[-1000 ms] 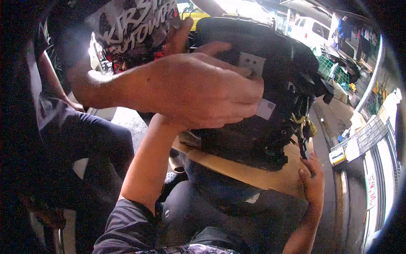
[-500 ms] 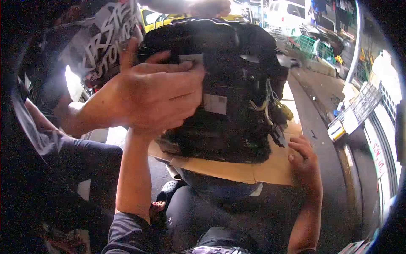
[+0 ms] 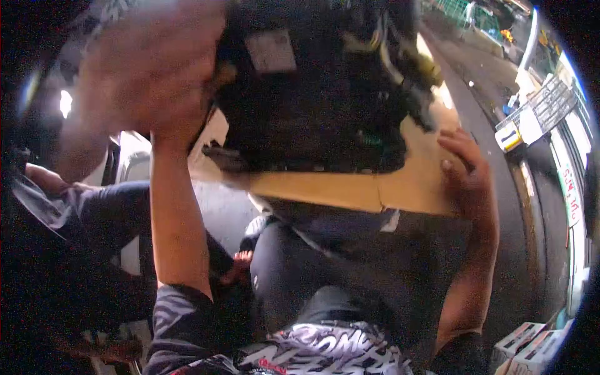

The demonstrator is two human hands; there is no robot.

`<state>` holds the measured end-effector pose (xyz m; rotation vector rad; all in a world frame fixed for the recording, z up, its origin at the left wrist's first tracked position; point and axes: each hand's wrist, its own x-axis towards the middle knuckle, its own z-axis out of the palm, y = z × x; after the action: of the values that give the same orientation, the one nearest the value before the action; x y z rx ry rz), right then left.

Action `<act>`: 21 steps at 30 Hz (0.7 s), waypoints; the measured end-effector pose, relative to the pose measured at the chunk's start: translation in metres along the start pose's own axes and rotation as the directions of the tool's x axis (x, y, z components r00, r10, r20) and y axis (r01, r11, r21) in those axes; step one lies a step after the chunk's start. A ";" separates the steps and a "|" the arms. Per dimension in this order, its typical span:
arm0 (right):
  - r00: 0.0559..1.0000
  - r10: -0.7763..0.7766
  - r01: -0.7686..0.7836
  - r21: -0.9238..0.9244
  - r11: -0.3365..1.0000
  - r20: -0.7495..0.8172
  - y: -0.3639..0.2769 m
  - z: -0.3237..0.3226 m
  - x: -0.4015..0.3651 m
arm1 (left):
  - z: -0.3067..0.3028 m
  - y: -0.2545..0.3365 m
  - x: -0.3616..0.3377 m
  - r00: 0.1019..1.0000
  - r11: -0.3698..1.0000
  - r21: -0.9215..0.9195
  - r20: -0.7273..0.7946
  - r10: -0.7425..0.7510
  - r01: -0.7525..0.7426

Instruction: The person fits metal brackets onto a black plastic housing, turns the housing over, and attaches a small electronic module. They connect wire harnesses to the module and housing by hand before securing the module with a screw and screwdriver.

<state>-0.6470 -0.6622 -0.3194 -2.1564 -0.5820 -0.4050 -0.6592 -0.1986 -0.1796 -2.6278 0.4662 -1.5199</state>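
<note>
A bulky black piece [image 3: 312, 119] with a white label [image 3: 271, 51] lies on a cardboard sheet [image 3: 325, 189] in front of me. I cannot make out what kind of part it is. A bundle of wires [image 3: 390, 59] with connectors hangs at its right side. My left hand [image 3: 178, 132] reaches up to the piece's left side; another person's blurred hand [image 3: 147, 69] covers its fingers. At the cardboard's right edge is my right hand [image 3: 467, 172], fingers apart and loosely bent, holding nothing visible.
Close on my left sits another person, whose knee [image 3: 125, 209] shows. A wire rack [image 3: 550, 103] and a yellow-and-white box [image 3: 507, 139] stand to the right. White cartons [image 3: 528, 344] are at the lower right.
My view has tilted down, so the black piece sits higher in the picture. The other person's hand has moved off the label toward the left. My right hand stays by the cardboard.
</note>
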 end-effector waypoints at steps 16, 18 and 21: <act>0.996 0.087 -0.087 0.011 0.996 0.035 -0.005 0.000 0.003 | -0.001 0.007 -0.008 1.000 1.000 -0.005 0.015 0.018 -0.018; 0.994 0.104 -0.104 -0.007 0.995 0.032 -0.002 -0.001 0.003 | 0.000 0.007 -0.008 1.000 1.000 -0.002 0.016 0.023 -0.023; 0.993 0.119 -0.119 0.017 0.993 0.016 0.002 0.000 0.002 | 0.001 0.007 -0.008 0.999 1.000 0.000 0.018 0.027 -0.027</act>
<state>-0.6446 -0.6622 -0.3198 -2.1657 -0.4605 -0.3178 -0.6642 -0.2031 -0.1884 -2.6215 0.4974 -1.4874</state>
